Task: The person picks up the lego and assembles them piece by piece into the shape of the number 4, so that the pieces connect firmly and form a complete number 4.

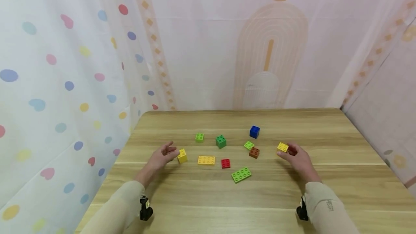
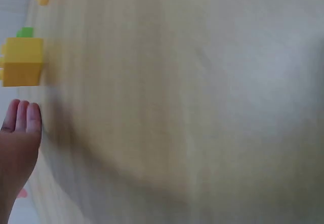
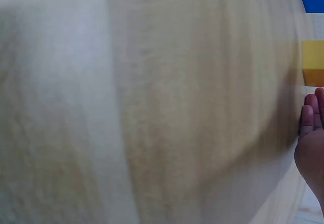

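Observation:
At the left of the group of toy building blocks, my left hand (image 1: 162,155) is beside a yellow block (image 1: 182,155), its fingers loosely bent. A narrow gap shows between those fingers (image 2: 33,117) and the yellow block in the left wrist view. Over on the right, my right hand (image 1: 298,158) reaches to another yellow block (image 1: 282,147), thumb and fingers spread at its near and right sides. In the right wrist view the fingertips (image 3: 307,113) lie just short of this block (image 3: 313,62); the thumb is out of sight there.
Between the hands on the wooden table (image 1: 208,205) lie a flat yellow-orange block (image 1: 206,160), a red one (image 1: 225,163), a long lime one (image 1: 241,174), a brown one (image 1: 254,152), two small lime ones, a green one (image 1: 221,141) and a blue one (image 1: 255,131). Curtains (image 1: 201,46) hang behind.

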### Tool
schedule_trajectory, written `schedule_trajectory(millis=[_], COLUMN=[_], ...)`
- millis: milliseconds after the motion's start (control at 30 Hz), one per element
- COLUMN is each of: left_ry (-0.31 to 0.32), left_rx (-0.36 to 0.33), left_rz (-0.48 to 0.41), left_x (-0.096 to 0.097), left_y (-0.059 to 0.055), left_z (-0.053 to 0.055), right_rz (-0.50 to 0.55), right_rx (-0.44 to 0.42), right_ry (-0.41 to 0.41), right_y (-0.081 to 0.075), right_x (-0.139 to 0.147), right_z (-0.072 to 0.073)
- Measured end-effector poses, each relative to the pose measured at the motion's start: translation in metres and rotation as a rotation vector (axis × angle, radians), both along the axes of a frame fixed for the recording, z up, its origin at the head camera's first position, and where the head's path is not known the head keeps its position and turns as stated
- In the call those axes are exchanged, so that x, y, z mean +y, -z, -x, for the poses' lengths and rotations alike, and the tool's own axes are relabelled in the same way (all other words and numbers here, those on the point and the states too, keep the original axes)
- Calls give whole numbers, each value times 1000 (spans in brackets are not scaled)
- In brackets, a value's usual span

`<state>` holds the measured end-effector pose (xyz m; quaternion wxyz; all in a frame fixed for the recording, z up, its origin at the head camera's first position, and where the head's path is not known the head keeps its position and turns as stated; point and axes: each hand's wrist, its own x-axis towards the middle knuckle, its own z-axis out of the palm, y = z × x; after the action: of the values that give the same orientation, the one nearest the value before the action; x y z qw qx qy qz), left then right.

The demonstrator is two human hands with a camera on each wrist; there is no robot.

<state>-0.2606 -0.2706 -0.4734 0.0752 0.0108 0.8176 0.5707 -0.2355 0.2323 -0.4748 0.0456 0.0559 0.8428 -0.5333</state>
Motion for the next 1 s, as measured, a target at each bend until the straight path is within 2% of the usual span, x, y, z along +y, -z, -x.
schedule_trajectory(millis=[167,300,500,767,1000], left_ry=[22,16,-23,-64,-115], left_rx=[17,27,3,27,47], left_rz=[7,7,45,69,83], left_x=[1,4,11,16,13], left_y=[10,16,15,16,17], left_z=[-1,-4,-7,-5,-11], right_rz=[-11,-30,-64,-120,-130], right_rx=[22,23,20,62,25], right_ry=[9,12,36,57,45], right_y=[2,4,4,4,7], right_x=[0,2,4,2,-6], right_z=[-2,-3,-4,-3,1])
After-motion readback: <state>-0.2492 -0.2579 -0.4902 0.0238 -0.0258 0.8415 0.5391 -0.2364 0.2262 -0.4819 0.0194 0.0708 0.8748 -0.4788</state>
